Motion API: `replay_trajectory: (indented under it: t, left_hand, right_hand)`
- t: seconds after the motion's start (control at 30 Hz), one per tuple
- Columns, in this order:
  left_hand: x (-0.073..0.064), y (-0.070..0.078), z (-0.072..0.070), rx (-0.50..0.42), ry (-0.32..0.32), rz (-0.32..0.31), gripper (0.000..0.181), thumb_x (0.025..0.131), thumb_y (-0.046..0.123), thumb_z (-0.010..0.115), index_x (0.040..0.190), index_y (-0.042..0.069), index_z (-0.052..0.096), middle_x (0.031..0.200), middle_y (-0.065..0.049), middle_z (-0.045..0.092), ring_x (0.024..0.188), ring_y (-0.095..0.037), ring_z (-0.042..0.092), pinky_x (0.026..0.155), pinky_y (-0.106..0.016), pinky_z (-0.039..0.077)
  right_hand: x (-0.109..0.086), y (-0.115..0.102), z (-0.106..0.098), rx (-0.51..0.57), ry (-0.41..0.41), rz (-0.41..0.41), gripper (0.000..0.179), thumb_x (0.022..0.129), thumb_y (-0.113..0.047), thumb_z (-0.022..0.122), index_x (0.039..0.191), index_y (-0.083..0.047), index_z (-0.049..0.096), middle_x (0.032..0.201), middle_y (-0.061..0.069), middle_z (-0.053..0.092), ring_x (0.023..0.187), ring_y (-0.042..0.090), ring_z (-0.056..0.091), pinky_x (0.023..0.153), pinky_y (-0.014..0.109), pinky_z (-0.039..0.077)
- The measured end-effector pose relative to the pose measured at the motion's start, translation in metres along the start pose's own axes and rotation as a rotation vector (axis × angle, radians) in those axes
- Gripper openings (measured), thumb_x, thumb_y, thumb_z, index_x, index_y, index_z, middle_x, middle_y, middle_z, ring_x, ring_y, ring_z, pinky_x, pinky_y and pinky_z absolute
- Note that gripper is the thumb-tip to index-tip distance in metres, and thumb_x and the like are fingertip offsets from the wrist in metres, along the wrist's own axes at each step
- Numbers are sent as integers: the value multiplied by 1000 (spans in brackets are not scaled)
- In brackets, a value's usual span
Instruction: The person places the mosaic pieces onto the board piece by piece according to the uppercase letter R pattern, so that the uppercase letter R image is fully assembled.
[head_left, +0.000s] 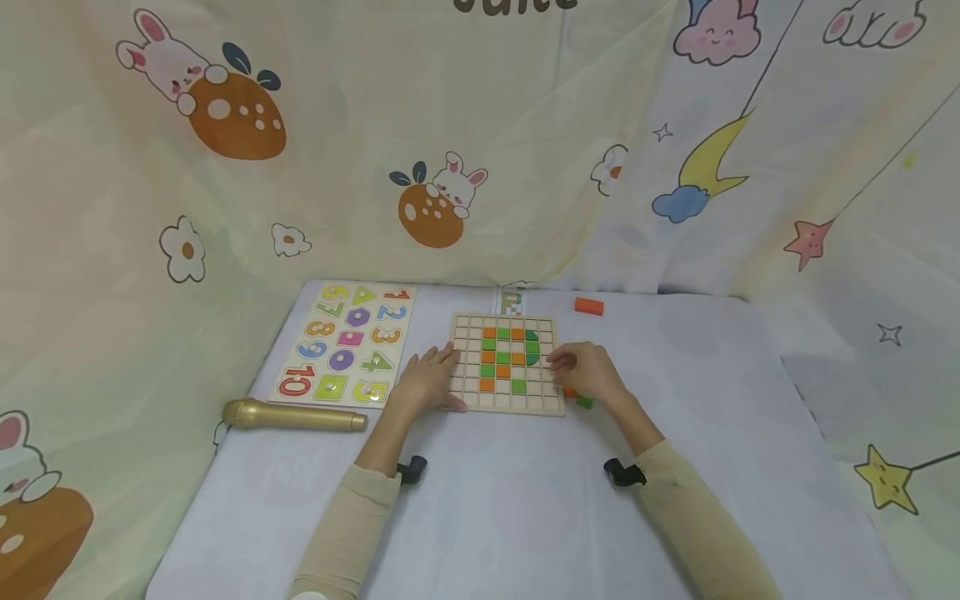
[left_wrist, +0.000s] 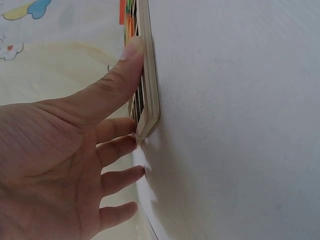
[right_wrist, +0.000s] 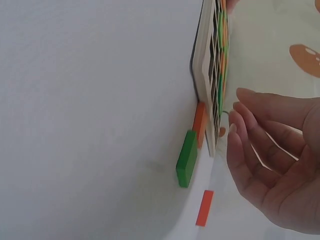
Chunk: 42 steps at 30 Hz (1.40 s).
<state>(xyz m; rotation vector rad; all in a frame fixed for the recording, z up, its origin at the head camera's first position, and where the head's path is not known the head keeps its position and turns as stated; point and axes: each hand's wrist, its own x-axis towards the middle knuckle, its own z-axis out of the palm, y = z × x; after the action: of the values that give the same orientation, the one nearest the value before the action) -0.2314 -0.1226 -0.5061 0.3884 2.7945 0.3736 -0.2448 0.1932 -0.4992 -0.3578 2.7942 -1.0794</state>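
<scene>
A wooden grid board (head_left: 540, 400) lies on the table, with orange and green tiles (head_left: 503, 358) set in it in a P shape. My left hand (head_left: 427, 379) rests at its left edge, fingers spread, the thumb (left_wrist: 132, 55) touching the near corner side in the left wrist view. Over the board's right edge hovers my right hand (head_left: 588, 371), its fingers loosely curved and nothing visible between thumb and fingertips. Below that hand, a green block (right_wrist: 187, 160) and an orange block (right_wrist: 199, 122) lie beside the board, partly hidden in the head view.
A red-orange block (head_left: 588, 307) lies farther back on the right. Behind the board is a small pattern card (head_left: 512, 302). To the left lie a number and shape puzzle board (head_left: 396, 357) and a gold toy microphone (head_left: 296, 416). Printed cloth (head_left: 525, 208) hangs behind the table.
</scene>
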Motion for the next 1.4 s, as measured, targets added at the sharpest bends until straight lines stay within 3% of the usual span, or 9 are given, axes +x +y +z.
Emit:
replay_trajectory:
  t: [0.2,0.47,0.9,1.4]
  left_hand:
    - [-5,2,-2,5,2,3,112,75,45,91,163,5,34,172,-15,22,157,-41,22,127,-63,17]
    - [-6,4,-2,18,-6,-8,112,75,45,91,163,5,33,172,-15,20,158,-40,21,127,-63,17]
    - [-8,6,-5,24,12,1,111,74,47,90,162,5,35,172,-14,24,157,-41,24,126,-63,20]
    - [-5,5,-2,26,22,-1,113,73,47,91,162,5,36,171,-14,25,156,-40,25,126,-63,21]
  right_hand:
    - [-6,12,-7,-27,-11,56,26,88,-2,80,114,-5,76,99,7,76,92,21,70,82,38,61]
    - [-11,24,-7,-29,-86,134,40,79,-2,89,117,-8,76,106,3,77,100,22,70,88,41,60]
    - [-13,28,-9,-24,-56,137,37,76,-2,90,111,-8,79,96,6,73,87,22,67,69,31,56]
    - [-12,22,-15,-2,-6,82,34,79,-10,88,112,-10,78,92,5,71,82,23,64,61,33,53]
